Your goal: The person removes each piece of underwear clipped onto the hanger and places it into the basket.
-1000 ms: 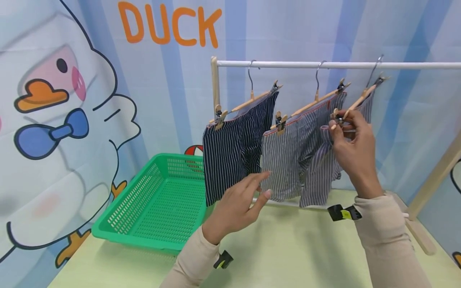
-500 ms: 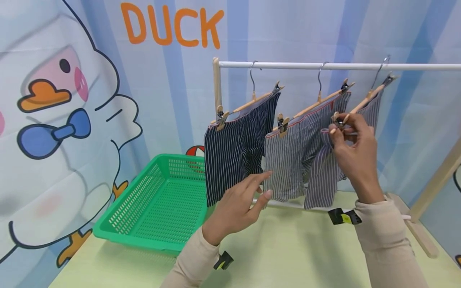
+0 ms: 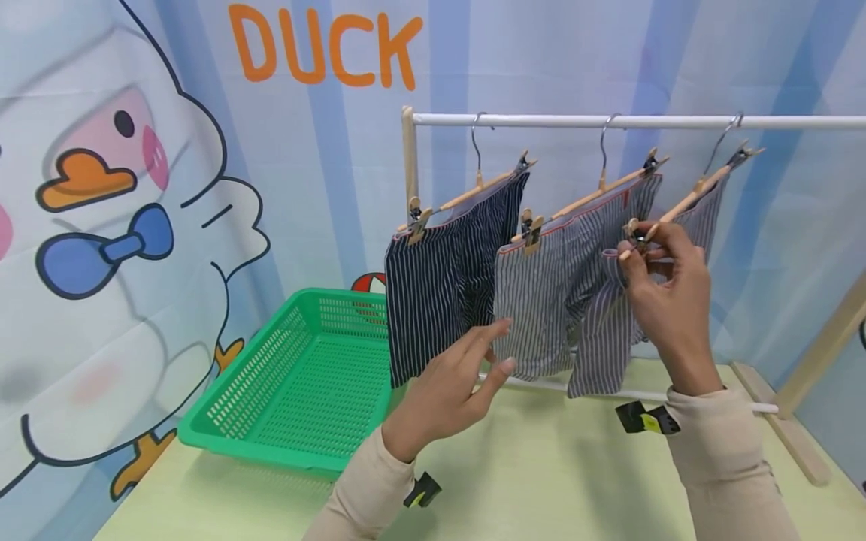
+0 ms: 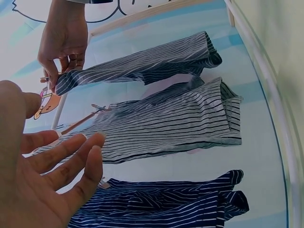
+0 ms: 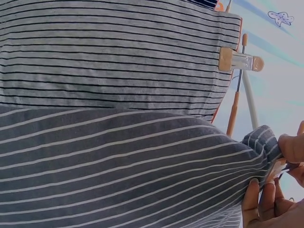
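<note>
Pinching near clip of third hanger (image 3: pixel 683 201), right hand (image 3: pixel 666 289) holds grey shorts (image 3: pixel 602 330) waistband corner at it, same grip as second ago; hanger hook now seated on rail (image 3: pixel 636 120). Left hand (image 3: pixel 449 387), fingers loose, empty, unmoved at 7 o'clock of shorts. Clipping unfinished, judging by grip.

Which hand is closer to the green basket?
Left. The left hand hovers open just right of the green basket; the right hand pinches a hanger clip farther right.

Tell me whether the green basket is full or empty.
Empty: the green basket shows only bare mesh floor and walls in the head view.
</note>
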`<state>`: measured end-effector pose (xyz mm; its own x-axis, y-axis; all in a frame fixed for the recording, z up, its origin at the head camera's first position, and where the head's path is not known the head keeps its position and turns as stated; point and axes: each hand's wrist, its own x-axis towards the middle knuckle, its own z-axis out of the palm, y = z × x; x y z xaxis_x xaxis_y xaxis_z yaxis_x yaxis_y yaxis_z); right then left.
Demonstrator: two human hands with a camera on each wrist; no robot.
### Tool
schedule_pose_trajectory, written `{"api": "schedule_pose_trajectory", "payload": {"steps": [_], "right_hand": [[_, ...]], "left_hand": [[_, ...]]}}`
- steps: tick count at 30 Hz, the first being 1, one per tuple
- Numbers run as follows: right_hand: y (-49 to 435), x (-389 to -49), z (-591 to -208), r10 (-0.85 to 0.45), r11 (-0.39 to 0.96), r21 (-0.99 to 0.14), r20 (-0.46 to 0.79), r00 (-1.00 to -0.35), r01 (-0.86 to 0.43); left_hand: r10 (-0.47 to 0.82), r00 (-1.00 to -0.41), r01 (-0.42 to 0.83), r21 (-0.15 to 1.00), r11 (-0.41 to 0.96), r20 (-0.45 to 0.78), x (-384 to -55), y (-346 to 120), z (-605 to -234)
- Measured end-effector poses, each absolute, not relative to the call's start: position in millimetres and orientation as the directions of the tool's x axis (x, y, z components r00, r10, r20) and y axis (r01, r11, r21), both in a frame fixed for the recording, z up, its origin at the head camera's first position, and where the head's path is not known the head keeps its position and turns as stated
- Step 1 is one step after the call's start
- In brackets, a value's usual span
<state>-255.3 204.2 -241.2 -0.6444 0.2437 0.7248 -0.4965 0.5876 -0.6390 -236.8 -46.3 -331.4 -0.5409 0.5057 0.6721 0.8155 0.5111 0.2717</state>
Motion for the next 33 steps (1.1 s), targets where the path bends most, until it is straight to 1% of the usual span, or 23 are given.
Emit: {"api": "schedule_pose_trajectory", "payload": {"steps": [10,21,28,33], "right_hand": [[190.0,-247.3,-252.6,0.264,0.565,-0.636,0.743,-0.615,-0.526],[179.4,-242.3,-268.0,0.281,0.54,-0.655,0.732,-0.621,-0.529],[170.5,-242.0,-279.9,0.286,0.526,-0.675,0.714,-0.639,-0.518],[168.3,-240.3,-286.9,0.3,0.524,-0.672,0.721,-0.625,-0.523]], "left_hand": [[0.514,-0.542,0.829,0.325,0.455,0.665,-236.3,-46.4,-331.0],[0.503,-0.55,0.826,0.343,0.448,0.667,-235.2,-46.2,-331.0],[0.492,-0.559,0.821,0.359,0.445,0.668,-235.0,-47.9,-331.7],[0.503,-0.564,0.821,0.381,0.425,0.655,-236.5,-47.8,-330.3]]}}
